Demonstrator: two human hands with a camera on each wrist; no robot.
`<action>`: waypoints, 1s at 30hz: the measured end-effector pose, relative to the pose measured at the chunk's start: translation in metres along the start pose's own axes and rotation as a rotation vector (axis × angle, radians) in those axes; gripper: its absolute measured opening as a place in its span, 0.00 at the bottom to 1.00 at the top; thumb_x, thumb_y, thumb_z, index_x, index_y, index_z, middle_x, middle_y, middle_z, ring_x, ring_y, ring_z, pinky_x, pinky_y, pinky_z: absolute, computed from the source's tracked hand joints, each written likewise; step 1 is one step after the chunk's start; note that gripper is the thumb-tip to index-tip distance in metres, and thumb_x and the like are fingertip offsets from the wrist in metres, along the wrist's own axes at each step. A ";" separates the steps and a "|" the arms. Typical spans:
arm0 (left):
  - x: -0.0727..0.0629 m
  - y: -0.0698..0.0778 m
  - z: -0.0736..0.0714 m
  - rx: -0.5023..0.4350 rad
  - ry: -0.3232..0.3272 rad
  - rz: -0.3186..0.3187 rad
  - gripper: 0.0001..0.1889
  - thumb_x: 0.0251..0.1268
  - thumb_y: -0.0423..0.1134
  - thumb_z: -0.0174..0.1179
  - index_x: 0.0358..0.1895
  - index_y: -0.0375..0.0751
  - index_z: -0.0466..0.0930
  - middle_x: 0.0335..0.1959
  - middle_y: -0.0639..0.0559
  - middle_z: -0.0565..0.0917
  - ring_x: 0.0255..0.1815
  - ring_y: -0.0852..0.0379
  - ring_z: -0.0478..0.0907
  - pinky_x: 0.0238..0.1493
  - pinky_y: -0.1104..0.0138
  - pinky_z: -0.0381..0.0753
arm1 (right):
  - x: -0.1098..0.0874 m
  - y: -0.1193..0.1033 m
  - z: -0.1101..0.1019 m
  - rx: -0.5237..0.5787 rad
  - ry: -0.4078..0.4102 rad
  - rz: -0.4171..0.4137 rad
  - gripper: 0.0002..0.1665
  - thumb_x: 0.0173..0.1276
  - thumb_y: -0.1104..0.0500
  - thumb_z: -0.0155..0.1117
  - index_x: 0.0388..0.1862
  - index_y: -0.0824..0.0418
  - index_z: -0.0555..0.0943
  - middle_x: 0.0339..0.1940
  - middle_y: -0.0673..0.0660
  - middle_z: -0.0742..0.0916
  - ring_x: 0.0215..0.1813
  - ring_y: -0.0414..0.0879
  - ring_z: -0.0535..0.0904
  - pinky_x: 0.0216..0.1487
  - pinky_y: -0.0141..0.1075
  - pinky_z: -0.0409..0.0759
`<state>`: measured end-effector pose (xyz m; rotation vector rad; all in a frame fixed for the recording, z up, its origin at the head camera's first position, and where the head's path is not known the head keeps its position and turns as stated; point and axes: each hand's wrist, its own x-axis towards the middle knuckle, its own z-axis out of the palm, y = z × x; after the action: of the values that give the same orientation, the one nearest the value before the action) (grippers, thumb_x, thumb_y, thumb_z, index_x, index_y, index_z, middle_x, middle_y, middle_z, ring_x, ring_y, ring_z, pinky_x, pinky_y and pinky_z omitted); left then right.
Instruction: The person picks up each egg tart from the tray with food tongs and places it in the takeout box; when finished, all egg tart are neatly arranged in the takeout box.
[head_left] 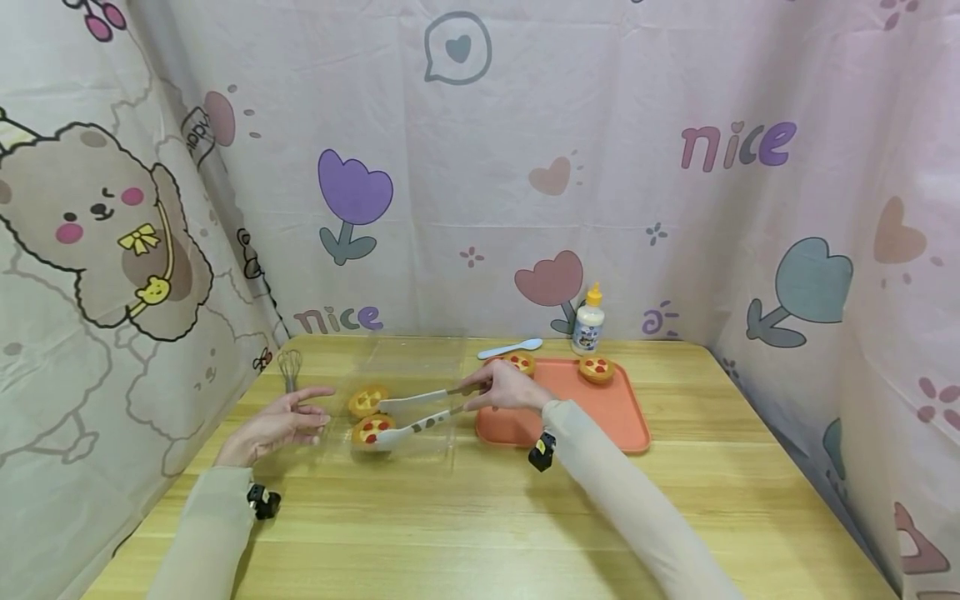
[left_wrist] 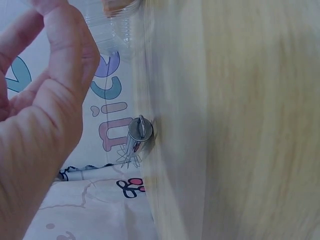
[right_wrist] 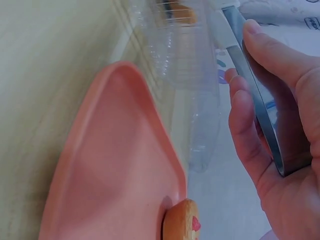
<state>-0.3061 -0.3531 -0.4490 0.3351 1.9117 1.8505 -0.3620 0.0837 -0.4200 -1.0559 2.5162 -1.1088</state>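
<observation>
My right hand [head_left: 510, 390] grips a pair of tongs [head_left: 417, 427] with white tips and metal arms [right_wrist: 256, 95]. The tongs' arms stand apart, reaching left into a clear plastic box [head_left: 442, 450] with its lid raised at the back. Inside lie two toy tarts: a yellow-topped tart [head_left: 366, 402] behind and a red-dotted tart [head_left: 371, 432] in front. One white tip overlaps the front tart; the other is beside the rear one. My left hand [head_left: 279, 423] is at the box's left side, fingers loosely extended, fingertips close to its edge.
An orange tray [head_left: 600, 412] on the right bears a red-dotted tart [head_left: 596, 368] and another tart [head_left: 519, 362], partly behind my right hand. Behind it are a pale blue spoon [head_left: 510, 348] and a yellow-capped bottle [head_left: 588, 325]. A whisk [head_left: 290, 367] is at the back left.
</observation>
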 end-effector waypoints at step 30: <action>0.001 -0.001 0.001 -0.012 -0.001 0.004 0.29 0.71 0.28 0.54 0.71 0.45 0.57 0.40 0.48 0.81 0.38 0.56 0.82 0.41 0.64 0.87 | -0.008 0.004 0.003 0.105 0.032 0.024 0.24 0.61 0.51 0.74 0.56 0.54 0.84 0.38 0.56 0.88 0.32 0.65 0.82 0.32 0.52 0.86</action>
<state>-0.3064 -0.3523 -0.4499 0.3364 1.9004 1.8633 -0.3574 0.0892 -0.4258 -0.9860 2.4575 -1.2458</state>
